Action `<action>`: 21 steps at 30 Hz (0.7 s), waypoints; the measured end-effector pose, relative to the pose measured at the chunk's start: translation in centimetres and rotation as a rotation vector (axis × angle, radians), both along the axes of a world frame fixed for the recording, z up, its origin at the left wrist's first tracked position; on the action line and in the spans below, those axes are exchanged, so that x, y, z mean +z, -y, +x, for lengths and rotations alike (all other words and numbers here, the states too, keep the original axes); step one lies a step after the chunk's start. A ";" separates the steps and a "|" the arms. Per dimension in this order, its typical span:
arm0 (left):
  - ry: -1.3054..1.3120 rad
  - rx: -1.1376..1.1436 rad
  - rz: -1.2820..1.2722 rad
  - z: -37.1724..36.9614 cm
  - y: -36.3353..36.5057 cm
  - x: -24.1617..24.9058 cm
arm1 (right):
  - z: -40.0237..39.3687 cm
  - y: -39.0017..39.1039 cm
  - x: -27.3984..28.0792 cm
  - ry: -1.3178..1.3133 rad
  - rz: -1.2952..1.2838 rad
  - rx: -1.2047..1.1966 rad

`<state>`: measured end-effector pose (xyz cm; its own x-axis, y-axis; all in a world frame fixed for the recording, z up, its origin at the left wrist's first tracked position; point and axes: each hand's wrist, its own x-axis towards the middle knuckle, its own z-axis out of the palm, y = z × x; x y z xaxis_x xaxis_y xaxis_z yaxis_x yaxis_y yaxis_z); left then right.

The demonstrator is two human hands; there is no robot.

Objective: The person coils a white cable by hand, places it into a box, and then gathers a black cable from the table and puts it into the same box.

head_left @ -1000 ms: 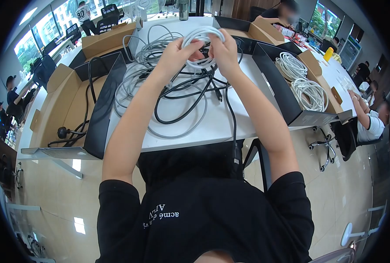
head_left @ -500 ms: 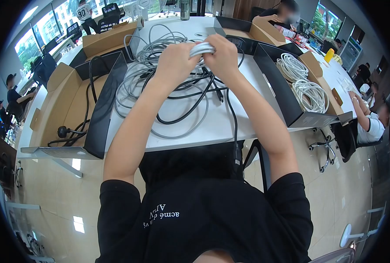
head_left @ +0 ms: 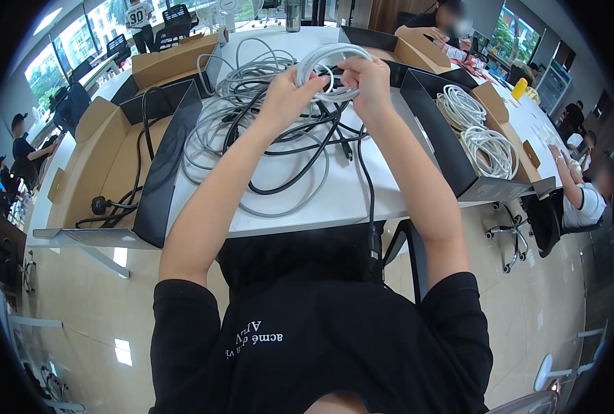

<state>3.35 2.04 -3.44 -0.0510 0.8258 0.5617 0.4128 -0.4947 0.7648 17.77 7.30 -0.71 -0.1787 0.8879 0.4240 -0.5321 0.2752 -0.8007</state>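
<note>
A coiled white cable (head_left: 331, 51) is held up over the far half of the table, its loop facing me. My left hand (head_left: 287, 96) grips the coil's left side, thumb pointing inward. On the right side, my right hand (head_left: 367, 81) has its fingers closed round the same coil. Beneath and to the left lies a tangle of grey cables (head_left: 207, 134). Black cables (head_left: 300, 176) cross among them, one running down over the table's front edge.
An open black box (head_left: 172, 138) on the left holds a black cable with a plug (head_left: 100, 205). Another box (head_left: 424, 124) on the right holds two white cable coils (head_left: 489, 152). Further boxes stand behind. A person (head_left: 445, 24) sits across the table.
The coil has turned from a bunched, edge-on bundle into an open ring facing me. My hands have moved apart slightly along its two sides.
</note>
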 end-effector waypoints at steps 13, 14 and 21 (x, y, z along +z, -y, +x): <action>-0.119 0.177 0.234 -0.1 0.9 0.9 | -1.4 -0.2 -1.7 0.312 0.322 -0.302; -0.195 0.222 0.267 -0.5 1.1 1.2 | -1.3 -0.6 -1.9 0.404 0.467 -0.424; -0.462 0.418 0.374 -1.4 1.3 1.8 | -1.2 0.9 -1.2 0.524 0.710 -0.609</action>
<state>2.00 0.70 -1.64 -0.0098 0.5375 0.8432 0.8645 -0.4192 0.2773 16.58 6.39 -1.86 -0.0990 0.4695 0.8773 0.2155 0.8709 -0.4417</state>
